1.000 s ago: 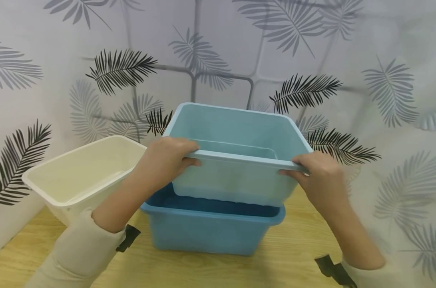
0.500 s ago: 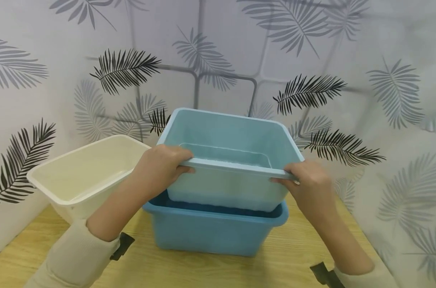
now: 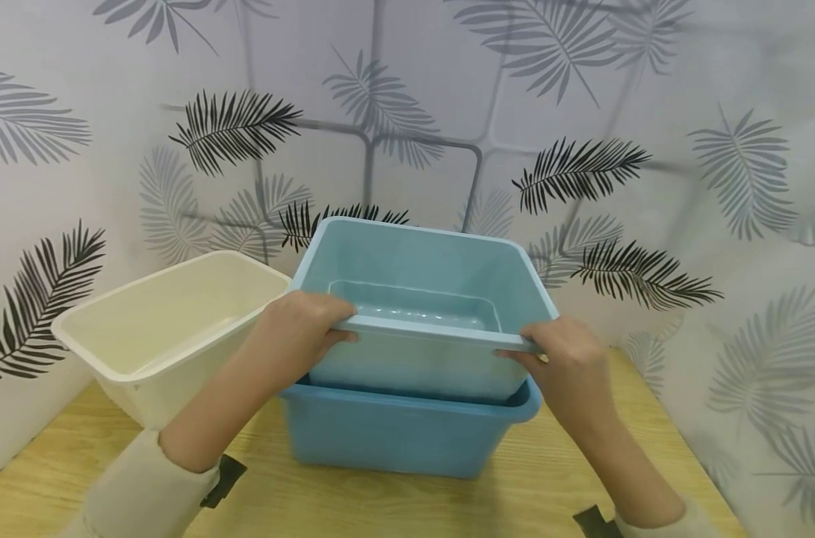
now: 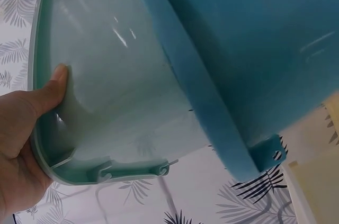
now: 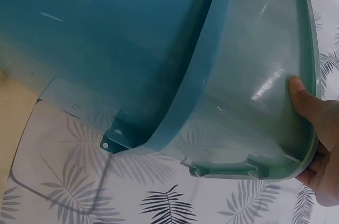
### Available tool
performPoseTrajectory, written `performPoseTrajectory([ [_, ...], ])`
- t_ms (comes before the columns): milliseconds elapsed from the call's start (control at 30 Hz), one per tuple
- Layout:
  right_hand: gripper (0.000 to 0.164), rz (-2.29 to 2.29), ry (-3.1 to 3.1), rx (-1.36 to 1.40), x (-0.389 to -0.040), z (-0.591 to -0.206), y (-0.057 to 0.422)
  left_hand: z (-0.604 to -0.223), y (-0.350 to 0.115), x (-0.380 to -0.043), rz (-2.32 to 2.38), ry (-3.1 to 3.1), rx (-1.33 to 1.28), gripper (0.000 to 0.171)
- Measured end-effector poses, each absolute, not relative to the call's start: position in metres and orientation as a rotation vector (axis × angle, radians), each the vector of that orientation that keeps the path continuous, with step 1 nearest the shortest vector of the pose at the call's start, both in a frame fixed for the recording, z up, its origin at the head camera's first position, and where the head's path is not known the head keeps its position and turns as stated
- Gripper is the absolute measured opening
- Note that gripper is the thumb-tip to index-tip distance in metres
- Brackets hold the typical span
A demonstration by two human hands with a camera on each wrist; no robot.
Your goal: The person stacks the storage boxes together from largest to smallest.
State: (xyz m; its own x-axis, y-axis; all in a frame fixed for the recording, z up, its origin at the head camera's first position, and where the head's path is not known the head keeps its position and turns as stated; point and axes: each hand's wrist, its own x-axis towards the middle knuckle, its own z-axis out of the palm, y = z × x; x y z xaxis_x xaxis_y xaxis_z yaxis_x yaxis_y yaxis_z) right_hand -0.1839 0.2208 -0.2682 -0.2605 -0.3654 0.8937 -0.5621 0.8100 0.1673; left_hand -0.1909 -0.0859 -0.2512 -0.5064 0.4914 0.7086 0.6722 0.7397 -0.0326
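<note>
Both hands hold a light blue plastic bin [image 3: 414, 359] by its near rim. My left hand [image 3: 304, 325] grips the left end of that rim, its thumb [image 4: 60, 78] pressed on the outer wall. At the right end my right hand [image 3: 568, 366] pinches the rim the same way, thumb [image 5: 297, 87] against the wall. The lower part of the light blue bin sits inside a darker blue bin [image 3: 387, 437], which stands on the table. Its base is hidden by the darker bin's wall. The light blue bin's rim stays well above the darker rim.
A cream bin [image 3: 172, 321] stands to the left, close beside the two blue bins and behind my left forearm. The wood-grain table [image 3: 353, 508] runs under them. A leaf-patterned wall covering [image 3: 441, 82] rises close behind and at both sides.
The light blue bin has moved down, deeper into the darker blue bin, with both hands on its rim. The darker blue and cream bins keep their places.
</note>
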Motion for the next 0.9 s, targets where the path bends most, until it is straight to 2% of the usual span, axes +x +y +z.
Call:
performPoseTrajectory([
  [167,0.047,0.212,-1.885,0.696,-0.183,-0.275,0.219,-0.259,-0.087,-0.193,-0.278,-2.127,-0.914,0.026],
  [400,0.035,0.220,-1.872,0.696,-0.184,-0.286,0.218,-0.269,-0.087,-0.194,-0.236,-2.055,-0.921,0.027],
  [633,0.044,0.240,-1.865,0.689,-0.185,-0.299,0.216,-0.279,-0.089,-0.193,-0.236,-2.045,-0.924,0.027],
  [767,0.031,0.241,-1.864,0.688,-0.185,-0.305,0.213,-0.285,-0.091,-0.193,-0.234,-2.035,-0.918,0.028],
  [900,0.031,0.242,-1.866,0.689,-0.185,-0.310,0.211,-0.291,-0.093,-0.191,-0.229,-2.034,-0.909,0.027],
])
